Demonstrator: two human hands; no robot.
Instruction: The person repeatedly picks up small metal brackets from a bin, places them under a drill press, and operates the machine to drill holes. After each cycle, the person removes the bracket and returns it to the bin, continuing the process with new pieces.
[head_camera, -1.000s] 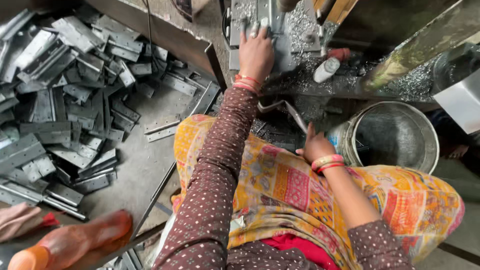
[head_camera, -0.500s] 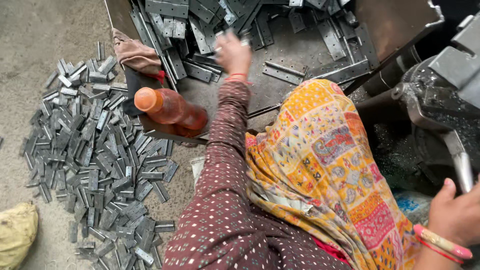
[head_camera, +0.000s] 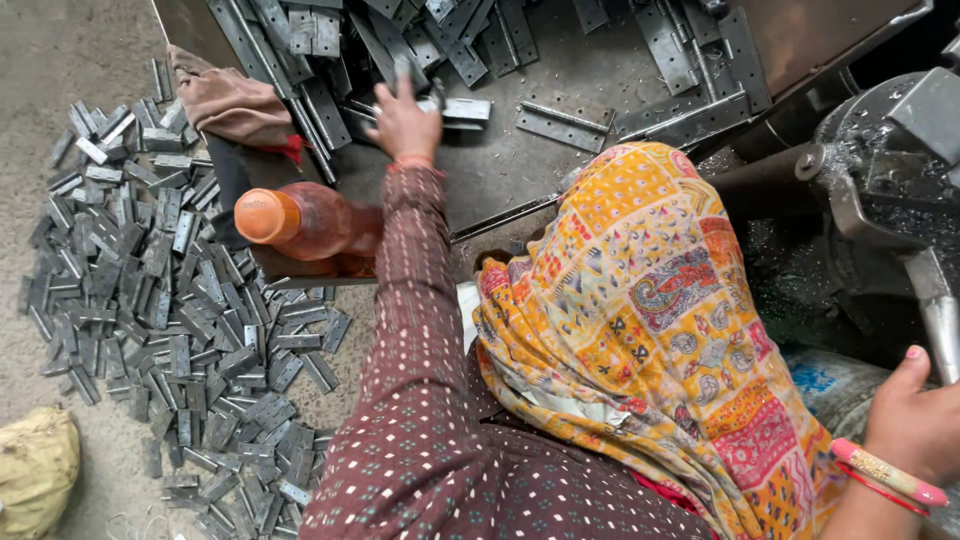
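My left hand (head_camera: 403, 118) closes its fingers on a flat grey steel hinge plate (head_camera: 462, 108) lying on the metal tray (head_camera: 520, 170); stiff, light, sharp-edged, best gripped across its flat faces. My right hand (head_camera: 915, 420) rests loosely curled, empty.

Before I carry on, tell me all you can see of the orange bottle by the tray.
The orange bottle is clear plastic with an orange cap and orange-brown liquid inside. It lies tilted, cap toward the floor pile of metal hinge plates, resting at the dark tray's edge. The left sleeve covers its base. A brown cloth lies just above. No hand holds it.
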